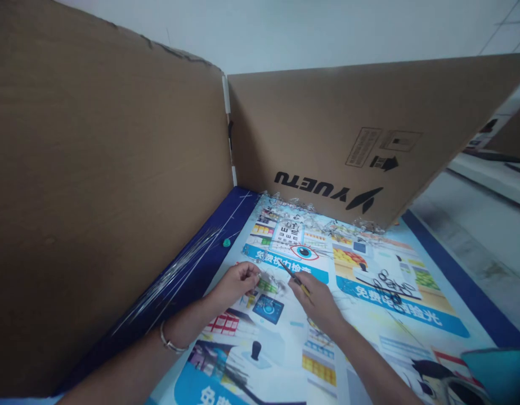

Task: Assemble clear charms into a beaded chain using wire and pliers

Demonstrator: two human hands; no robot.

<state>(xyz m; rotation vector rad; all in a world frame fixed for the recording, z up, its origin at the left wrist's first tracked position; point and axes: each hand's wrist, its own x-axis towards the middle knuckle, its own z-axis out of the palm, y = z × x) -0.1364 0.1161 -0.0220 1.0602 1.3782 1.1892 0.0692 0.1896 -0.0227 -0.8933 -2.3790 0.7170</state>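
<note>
My left hand, with a silver bangle on the wrist, is held low over the printed sheet. Its thumb and fingertips are pinched together; whatever sits between them is too small to make out. Just to the right, my right hand grips a slim tool with a dark narrow tip and a brass-coloured body. The tip points up and left, apart from the left fingers. Faint wispy strands show between the two hands, blurred against the print.
Cardboard walls stand on the left and at the back. Thin silvery wires lie along the left wall, near a small green lump. Clear twisted pieces line the back. Dark loops lie to the right.
</note>
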